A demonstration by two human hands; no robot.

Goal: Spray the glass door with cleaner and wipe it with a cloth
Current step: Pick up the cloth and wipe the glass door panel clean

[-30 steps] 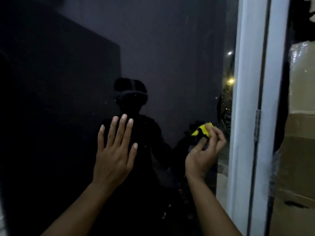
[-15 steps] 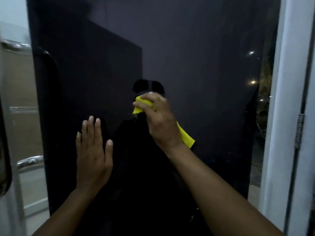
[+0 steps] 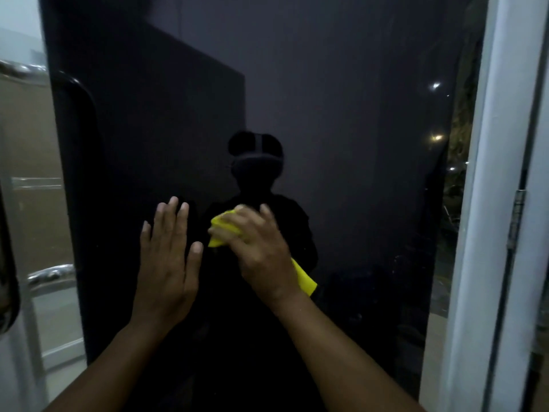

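The dark glass door fills most of the view and mirrors a person's silhouette. My left hand lies flat against the glass with straight fingers. Just to its right, my right hand grips a bunched yellow cloth and presses it on the glass at mid height. One end of the cloth sticks out below my right wrist. No spray bottle is in view.
A white door frame with a hinge stands on the right. At the left edge of the door are a dark curved handle and chrome bars. Street lights shine through the glass at the right.
My right hand with the cloth has swept from the right side of the glass up to the middle, then down beside my left hand. The left hand has stayed flat on the glass.
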